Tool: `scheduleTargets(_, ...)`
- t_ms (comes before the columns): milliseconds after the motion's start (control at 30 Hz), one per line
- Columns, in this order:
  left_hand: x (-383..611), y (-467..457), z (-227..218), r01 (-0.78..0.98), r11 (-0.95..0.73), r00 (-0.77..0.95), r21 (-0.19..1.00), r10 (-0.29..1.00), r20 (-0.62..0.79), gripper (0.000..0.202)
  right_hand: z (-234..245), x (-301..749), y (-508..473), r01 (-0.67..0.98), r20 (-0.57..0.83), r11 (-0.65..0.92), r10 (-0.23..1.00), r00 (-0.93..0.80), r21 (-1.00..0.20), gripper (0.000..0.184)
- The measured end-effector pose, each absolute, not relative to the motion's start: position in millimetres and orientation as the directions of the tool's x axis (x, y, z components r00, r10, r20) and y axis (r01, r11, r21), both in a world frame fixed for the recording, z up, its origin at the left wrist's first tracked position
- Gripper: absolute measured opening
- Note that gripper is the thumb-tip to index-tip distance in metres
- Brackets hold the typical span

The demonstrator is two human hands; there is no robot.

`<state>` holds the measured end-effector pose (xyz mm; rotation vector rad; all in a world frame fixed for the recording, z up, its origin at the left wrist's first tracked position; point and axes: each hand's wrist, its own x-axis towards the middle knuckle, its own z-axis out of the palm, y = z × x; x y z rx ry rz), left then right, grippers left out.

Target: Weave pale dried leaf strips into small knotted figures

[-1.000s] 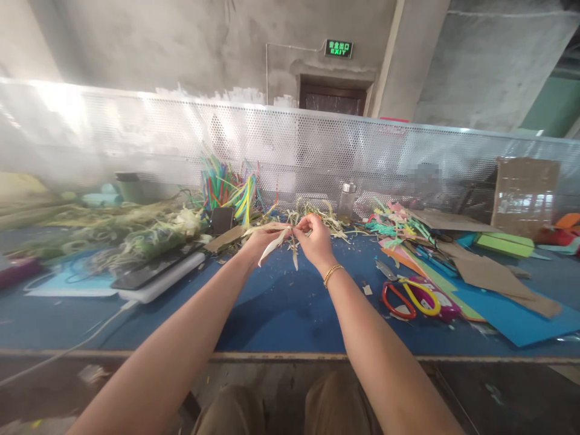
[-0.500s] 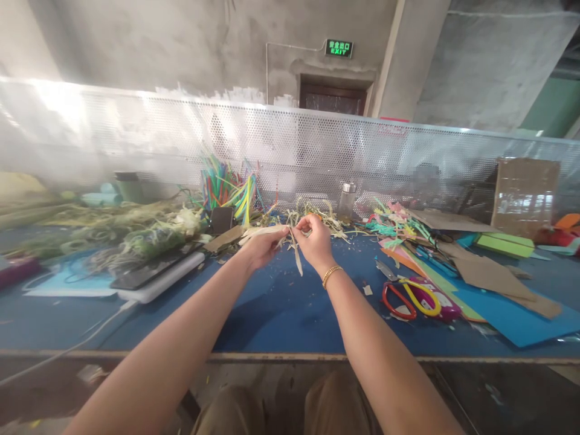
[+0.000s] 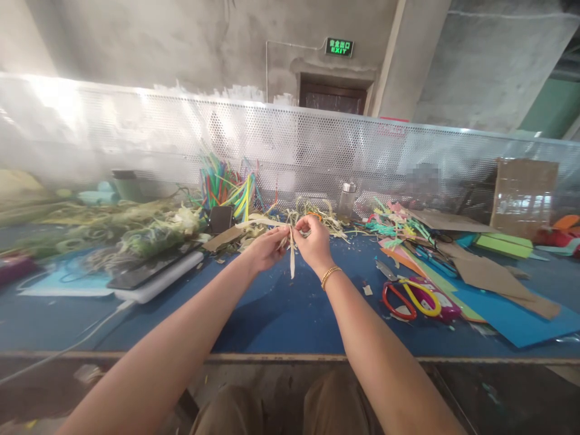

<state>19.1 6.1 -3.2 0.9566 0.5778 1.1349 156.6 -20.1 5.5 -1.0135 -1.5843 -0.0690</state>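
Blue table (image 3: 290, 326). Scissors (image 3: 405, 283), red and yellow handles: right, near. Left hand (image 3: 268, 249): fingertips pinched on pale strips (image 3: 292, 260), centre, above table, one end dangling. Right hand (image 3: 314, 240): just beside, fingertips closed on same strips. Bottle (image 3: 347, 198), silver-capped: far. Perforated screen (image 3: 276, 139): behind bottle.

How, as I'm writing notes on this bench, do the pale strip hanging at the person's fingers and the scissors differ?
Colour: the pale strip is cream; the scissors have one red and one yellow handle.
Pose: the strip hangs down between the left hand and right hand; the scissors lie to the right, untouched.
Shape: the strip is narrow; the scissors have wide loops.
Both appear against the blue tabletop.
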Motion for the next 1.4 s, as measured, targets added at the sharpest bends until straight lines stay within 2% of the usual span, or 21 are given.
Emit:
scheduleTargets(233, 18, 4, -1, -0.451, 0.057, 0.376, 0.891, 0.917, 0.132, 0.015, 5, 156, -21, 0.634, 0.825, 0.612, 0.561, 0.074, -0.473, 0.008)
scheduleTargets(367, 16, 5, 1, -0.273, -0.235, 0.227, 0.933, 0.927, 0.300, 0.022, 5, 156, -22, 0.645, 0.819, 0.599, 0.569, 0.076, -0.475, 0.007)
scheduleTargets(467, 13, 7, 4, -0.075, -0.485, 0.148, 0.871, 0.858, 0.491, 0.019, 6, 158, -21, 0.659, 0.817, 0.586, 0.571, 0.078, -0.472, 0.007)
scheduleTargets(600, 9, 10, 8, 0.058, -0.624, 0.112, 0.780, 0.780, 0.616, 0.012, 8, 160, -22, 0.689, 0.824, 0.558, 0.558, 0.101, -0.462, 0.007)
scheduleTargets(733, 6, 12, 8, 0.069, -0.667, 0.087, 0.742, 0.745, 0.661, 0.005, 9, 160, -26, 0.736, 0.849, 0.523, 0.512, 0.133, -0.431, 0.006)
scheduleTargets(967, 9, 14, 6, -0.007, -0.627, 0.036, 0.779, 0.779, 0.626, 0.008, 7, 155, -27, 0.728, 0.836, 0.567, 0.548, 0.016, -0.386, 0.016)
scheduleTargets(1133, 11, 16, 3, 0.032, -0.621, 0.038, 0.783, 0.784, 0.620, 0.008, 4, 155, -26, 0.743, 0.837, 0.561, 0.547, -0.002, -0.365, 0.016)
scheduleTargets(1300, 9, 20, 1, 0.069, -0.660, 0.101, 0.748, 0.751, 0.653, 0.007, -1, 154, -22, 0.743, 0.816, 0.548, 0.579, -0.006, -0.384, 0.013)
scheduleTargets(1400, 7, 20, 2, 0.104, -0.662, 0.064, 0.743, 0.749, 0.659, 0.009, -3, 153, -20, 0.724, 0.799, 0.544, 0.601, 0.017, -0.425, 0.010)
